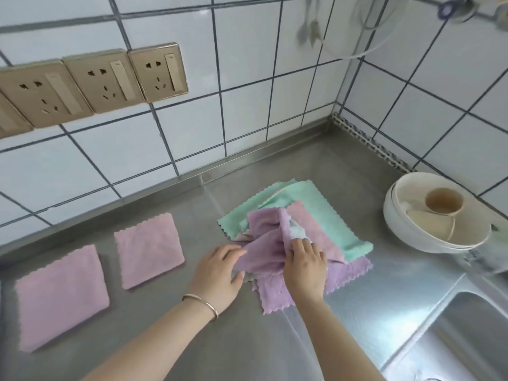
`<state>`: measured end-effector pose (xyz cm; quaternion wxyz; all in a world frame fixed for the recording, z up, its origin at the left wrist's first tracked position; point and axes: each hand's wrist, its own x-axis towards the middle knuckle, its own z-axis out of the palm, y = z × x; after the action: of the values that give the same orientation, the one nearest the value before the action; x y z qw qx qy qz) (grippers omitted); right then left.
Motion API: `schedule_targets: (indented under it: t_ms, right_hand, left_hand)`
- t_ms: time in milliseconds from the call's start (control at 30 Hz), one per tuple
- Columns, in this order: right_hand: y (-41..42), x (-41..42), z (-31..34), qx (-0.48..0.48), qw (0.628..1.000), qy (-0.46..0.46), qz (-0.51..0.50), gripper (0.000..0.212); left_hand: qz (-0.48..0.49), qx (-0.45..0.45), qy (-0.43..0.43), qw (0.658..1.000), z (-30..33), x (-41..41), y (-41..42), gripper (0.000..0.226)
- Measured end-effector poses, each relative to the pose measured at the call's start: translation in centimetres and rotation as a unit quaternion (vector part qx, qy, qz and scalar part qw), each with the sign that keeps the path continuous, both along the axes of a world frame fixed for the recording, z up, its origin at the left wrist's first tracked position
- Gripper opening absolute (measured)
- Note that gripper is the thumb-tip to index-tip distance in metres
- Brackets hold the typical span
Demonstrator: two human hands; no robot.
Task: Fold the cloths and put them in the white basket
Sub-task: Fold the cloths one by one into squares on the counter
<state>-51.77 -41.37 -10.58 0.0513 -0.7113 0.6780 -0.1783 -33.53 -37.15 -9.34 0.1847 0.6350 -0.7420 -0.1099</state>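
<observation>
Nearest, both forearms run off the bottom edge. On the steel bench point(247, 339), the left hand point(220, 273) and right hand point(305, 266) each pinch the lilac cloth point(264, 243), hiding its folds; their grip covers the pile of cloths point(316, 213) beneath. White basket point(412, 229) beyond, partly blurred.

The right hand point(303, 264) covers part of the crumpled lilac microfibre cloth point(264, 243), and its fingertips are buried in the folds. The mint-green cloths point(316, 213) lie partly under the pile. The steel sink basin point(464, 339) is cut off by the picture's edge. Hanging utensils point(309, 31) on the tiled wall are blurred beyond telling.
</observation>
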Motion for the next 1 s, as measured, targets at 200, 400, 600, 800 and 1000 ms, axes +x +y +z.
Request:
schedule_targets:
  t_ms: [200, 400, 600, 800, 1000]
  right_hand:
    - [1.8, 0.0, 4.2, -0.082, 0.960, 0.003, 0.269, 0.023]
    - [4.0, 1.5, 9.6, -0.097, 0.932, -0.063, 0.343, 0.033]
    - [4.1, 2.7, 15.3, 0.097, 0.913, -0.160, 0.364, 0.025]
    - [2.5, 5.8, 18.1, 0.126, 0.931, -0.160, 0.304, 0.030]
    - [3.2, 11.5, 18.9, 0.032, 0.941, -0.139, 0.307, 0.015]
  left_hand:
    - [-0.179, -0.093, -0.027, 0.979, 3.7, -1.0, -1.6, 0.060]
    - [-0.213, -0.139, -0.144, 0.957, 6.8, 1.6, -0.2, 0.023]
    - [-0.122, 0.003, -0.142, 0.982, 9.7, 8.2, 3.7, 0.063]
    - [0.123, 0.051, 0.050, 0.990, 11.7, 17.3, 10.5, 0.055]
    - [0.206, -0.050, 0.095, 0.973, 15.2, 22.1, 15.6, 0.027]
